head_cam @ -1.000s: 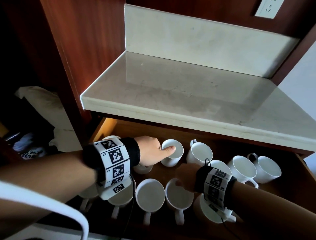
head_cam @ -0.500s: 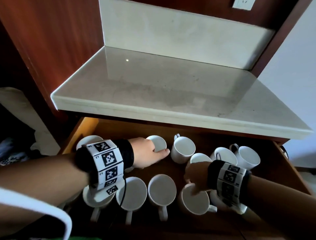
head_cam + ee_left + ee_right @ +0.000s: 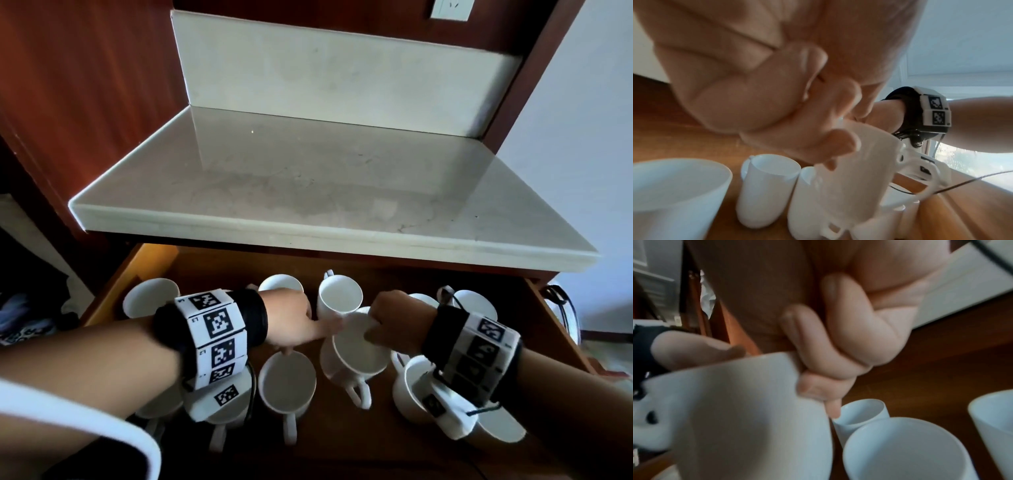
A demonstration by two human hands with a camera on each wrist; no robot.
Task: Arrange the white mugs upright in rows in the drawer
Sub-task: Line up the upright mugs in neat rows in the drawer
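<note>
Several white mugs stand upright in the open wooden drawer (image 3: 147, 270). One white mug (image 3: 356, 356) hangs tilted above the drawer's middle, handle toward me. My right hand (image 3: 376, 325) pinches its far rim with curled fingers (image 3: 818, 369). My left hand (image 3: 318, 332) meets the same mug (image 3: 855, 178) from the left, with the thumb on the rim and curled fingertips (image 3: 838, 146) against the outer wall. Behind it stand a back-row mug (image 3: 339, 298) and another mug (image 3: 281, 284). A front-row mug (image 3: 287, 383) sits below my left hand.
A pale stone counter (image 3: 308, 192) overhangs the drawer's back. More mugs sit at the far left (image 3: 150, 298) and under my right wrist (image 3: 414, 387). Red-brown wood panels rise on the left. A thin cable runs from the wrist camera (image 3: 455, 418).
My right hand has raised a front-row mug and carried it left toward the middle. My left hand has left the back-row mug and moved right onto the raised mug's rim.
</note>
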